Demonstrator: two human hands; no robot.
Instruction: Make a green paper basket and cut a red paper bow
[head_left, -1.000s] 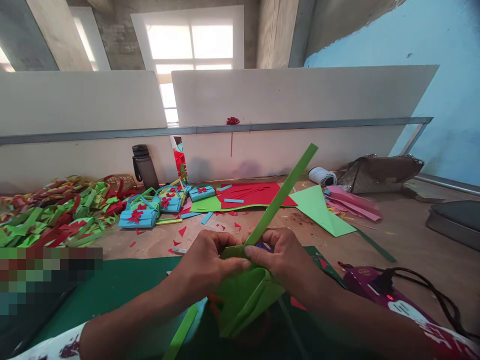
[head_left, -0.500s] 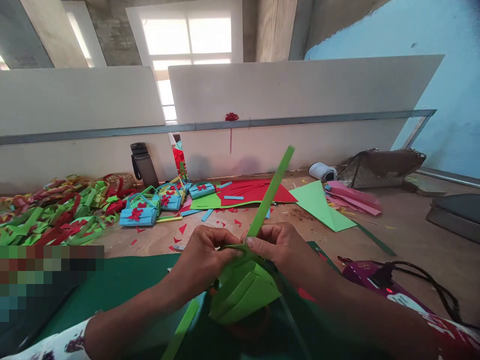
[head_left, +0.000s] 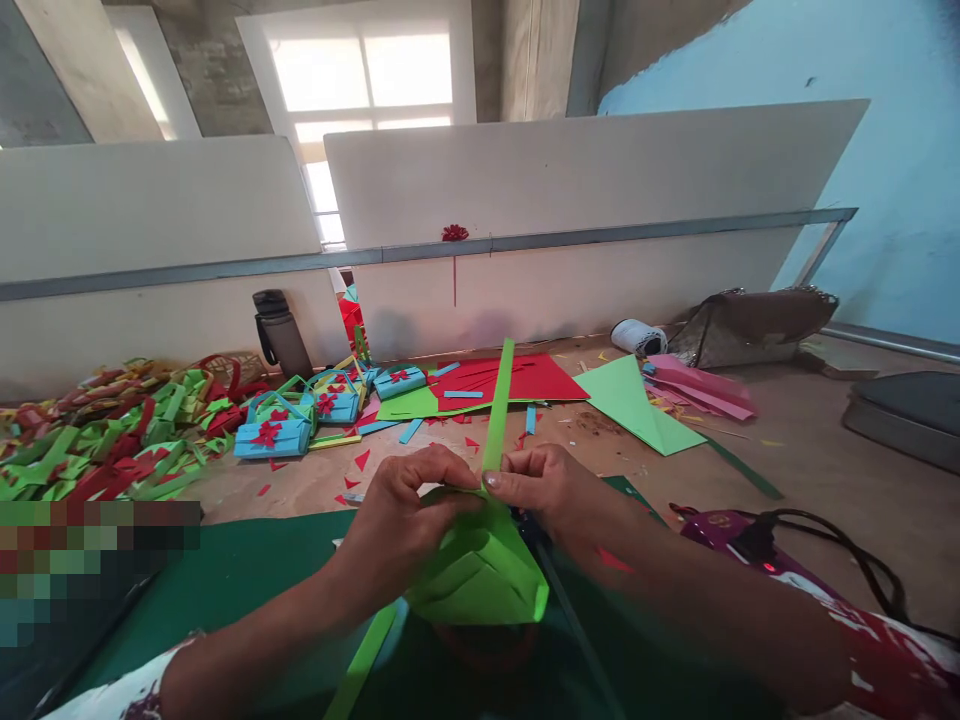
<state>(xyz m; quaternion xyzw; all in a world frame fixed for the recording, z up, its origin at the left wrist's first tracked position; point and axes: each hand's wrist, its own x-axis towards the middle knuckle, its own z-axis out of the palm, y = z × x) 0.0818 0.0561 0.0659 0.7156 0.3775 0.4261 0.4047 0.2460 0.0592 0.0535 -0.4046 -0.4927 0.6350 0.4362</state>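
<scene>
Between both hands is a small folded bag of green paper (head_left: 480, 575), its lower folds facing me. A flat green paper strip (head_left: 498, 415) stands up from the bag's top edge. My left hand (head_left: 405, 515) pinches the top edge on the left side. With thumb and forefinger, my right hand (head_left: 544, 490) holds the foot of the strip against that edge. Beneath them lies a dark green mat (head_left: 255, 560). Another green strip (head_left: 364, 660) lies below the bag on the left.
Blue paper bags with red flowers (head_left: 271, 435) stand behind the mat. Red sheets (head_left: 547, 378) and a light green sheet (head_left: 649, 405) lie beyond my hands. At left is a heap of green and red paper pieces (head_left: 97, 440); at right, a purple corded device (head_left: 724, 540).
The strip has swung from leaning right to nearly upright. The bag has turned slightly and shifted left, with both hands keeping their pinch. The view has shifted a little.
</scene>
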